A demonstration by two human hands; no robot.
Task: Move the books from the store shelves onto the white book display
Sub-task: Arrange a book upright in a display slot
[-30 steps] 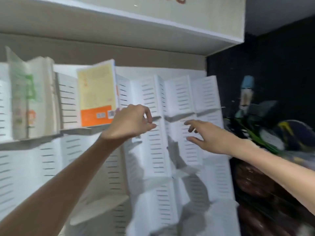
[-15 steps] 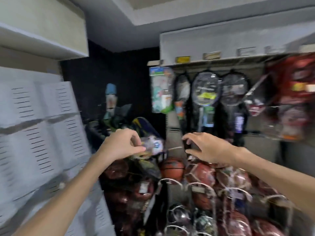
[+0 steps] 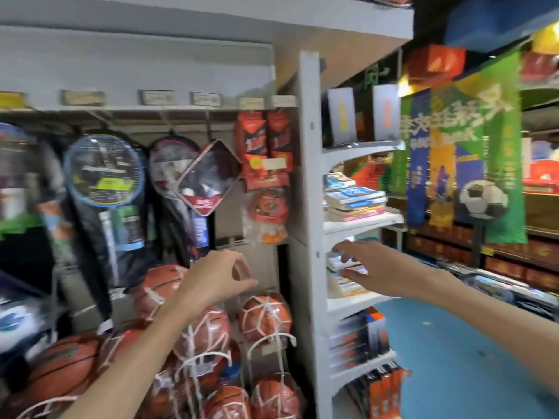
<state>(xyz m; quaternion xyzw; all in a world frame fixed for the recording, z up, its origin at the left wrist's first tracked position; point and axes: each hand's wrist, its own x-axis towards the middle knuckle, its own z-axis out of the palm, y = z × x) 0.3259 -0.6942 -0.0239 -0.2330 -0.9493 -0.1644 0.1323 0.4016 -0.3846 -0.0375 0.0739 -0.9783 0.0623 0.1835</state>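
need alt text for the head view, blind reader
A person's empty right hand reaches toward a stack of books on a white store shelf, while the left hand hovers loosely curled in front of netted basketballs. Another book stack lies one shelf higher; rackets hang to the left.

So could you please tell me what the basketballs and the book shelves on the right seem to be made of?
The basketballs look like orange pebbled rubber or synthetic leather with dark seams, each wrapped in white string netting. The book shelves look like white painted metal or laminated board, smooth and matte; the blur leaves that open. The books stacked on them show glossy paper covers.
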